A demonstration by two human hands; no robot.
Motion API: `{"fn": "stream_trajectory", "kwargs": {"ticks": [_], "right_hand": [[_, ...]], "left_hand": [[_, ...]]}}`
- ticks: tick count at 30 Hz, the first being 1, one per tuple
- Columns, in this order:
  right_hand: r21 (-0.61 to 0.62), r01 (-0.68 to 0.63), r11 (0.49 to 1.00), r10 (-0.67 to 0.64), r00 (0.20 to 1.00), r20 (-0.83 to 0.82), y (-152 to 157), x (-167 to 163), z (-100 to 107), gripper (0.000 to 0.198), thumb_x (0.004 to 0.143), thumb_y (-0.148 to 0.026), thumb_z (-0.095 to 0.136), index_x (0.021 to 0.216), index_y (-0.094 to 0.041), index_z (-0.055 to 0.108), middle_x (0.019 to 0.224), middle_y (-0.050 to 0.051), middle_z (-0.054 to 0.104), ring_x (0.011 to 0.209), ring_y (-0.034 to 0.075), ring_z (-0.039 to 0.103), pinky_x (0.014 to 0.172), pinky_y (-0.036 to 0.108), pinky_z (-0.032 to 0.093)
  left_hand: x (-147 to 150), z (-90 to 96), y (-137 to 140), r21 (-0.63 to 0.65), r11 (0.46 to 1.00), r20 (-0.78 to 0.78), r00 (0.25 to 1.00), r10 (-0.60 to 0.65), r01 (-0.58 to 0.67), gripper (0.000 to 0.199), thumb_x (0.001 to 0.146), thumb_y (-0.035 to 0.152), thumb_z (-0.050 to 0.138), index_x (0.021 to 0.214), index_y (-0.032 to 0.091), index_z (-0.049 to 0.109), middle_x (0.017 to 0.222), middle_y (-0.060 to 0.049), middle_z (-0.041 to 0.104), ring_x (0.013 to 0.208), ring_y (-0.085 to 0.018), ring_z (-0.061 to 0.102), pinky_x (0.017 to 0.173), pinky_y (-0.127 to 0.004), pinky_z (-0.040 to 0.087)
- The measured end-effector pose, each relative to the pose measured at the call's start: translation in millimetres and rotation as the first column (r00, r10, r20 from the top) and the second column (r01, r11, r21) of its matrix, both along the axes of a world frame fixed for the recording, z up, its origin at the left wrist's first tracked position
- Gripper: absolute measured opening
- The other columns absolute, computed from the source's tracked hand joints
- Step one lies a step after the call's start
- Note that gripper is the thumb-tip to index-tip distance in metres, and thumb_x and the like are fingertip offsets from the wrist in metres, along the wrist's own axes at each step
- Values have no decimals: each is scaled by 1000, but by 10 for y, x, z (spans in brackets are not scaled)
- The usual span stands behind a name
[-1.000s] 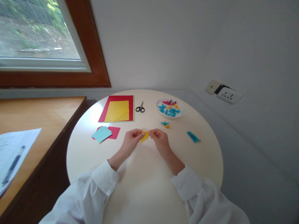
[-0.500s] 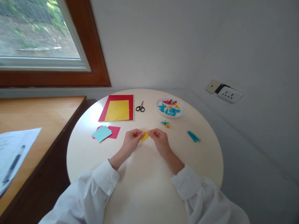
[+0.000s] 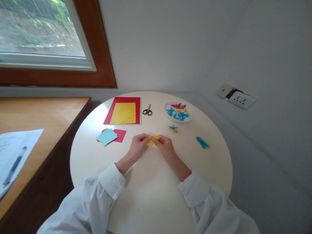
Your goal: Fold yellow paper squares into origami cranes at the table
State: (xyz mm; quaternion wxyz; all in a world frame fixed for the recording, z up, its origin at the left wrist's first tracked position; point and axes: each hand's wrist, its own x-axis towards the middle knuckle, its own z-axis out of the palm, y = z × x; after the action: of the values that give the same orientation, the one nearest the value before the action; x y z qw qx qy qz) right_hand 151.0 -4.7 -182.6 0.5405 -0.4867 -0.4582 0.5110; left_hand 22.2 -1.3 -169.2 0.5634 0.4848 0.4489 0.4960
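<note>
A small piece of folded yellow paper (image 3: 152, 141) is held between my two hands over the middle of the round table. My left hand (image 3: 139, 145) pinches its left side between thumb and fingers. On the other side, my right hand (image 3: 166, 147) is closed on the paper, its thumb lying close to the left thumb. The fingertips cover part of the paper, so its full shape is hidden. Just beyond my right hand lie a small blue paper crane (image 3: 173, 127) and a yellow folded piece (image 3: 174, 131), touching or nearly so.
A white dish (image 3: 166, 114) holds several red, yellow and blue paper cranes. Black-handled scissors (image 3: 147, 112) lie beside stacked red and yellow sheets (image 3: 123, 112). Light-blue paper squares (image 3: 106, 136) overlap red ones (image 3: 121, 136). Blue folded strips (image 3: 202, 142) rest at right on the white table (image 3: 151, 195).
My right thumb has shifted toward the left thumb, and the yellow paper has turned, showing a point toward the right. The view has tilted slightly.
</note>
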Motion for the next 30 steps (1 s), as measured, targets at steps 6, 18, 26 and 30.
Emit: {"fn": "stream_trajectory", "kwargs": {"ticks": [6,18,26,30], "right_hand": [[-23,-5,1000,4,999,-32,-2,-10,-12,29,54,-42,72,66,-17,65,62,-1,63,58,12,54,59,26,42],[-2,-15,1000,16,1000,12,-12,-9,-39,30,53,-44,74,65,-17,68,67,2,67,60,14,57,61,28,44],[12,15,1000,-15,997,71,1,15,-29,30,62,-46,66,55,-17,61,50,-3,53,51,10,42,50,24,34],[35,30,999,-33,995,94,9,23,-49,32,62,-47,65,52,-18,57,49,-3,49,50,10,40,50,24,32]], "left_hand": [[-11,-9,18,-19,1000,24,1000,15,-15,20,63,32,70,63,13,62,62,0,60,60,-11,52,59,-25,40],[-9,-22,6,-101,993,99,994,-48,58,23,61,34,71,62,14,61,60,-1,61,57,-12,54,55,-25,40],[-35,1,22,-107,994,72,997,6,2,24,61,35,71,61,13,59,60,-2,62,58,-12,56,56,-24,41],[-33,7,22,-116,993,81,997,5,4,25,61,35,71,60,14,58,60,-2,61,58,-12,56,56,-25,41]]}}
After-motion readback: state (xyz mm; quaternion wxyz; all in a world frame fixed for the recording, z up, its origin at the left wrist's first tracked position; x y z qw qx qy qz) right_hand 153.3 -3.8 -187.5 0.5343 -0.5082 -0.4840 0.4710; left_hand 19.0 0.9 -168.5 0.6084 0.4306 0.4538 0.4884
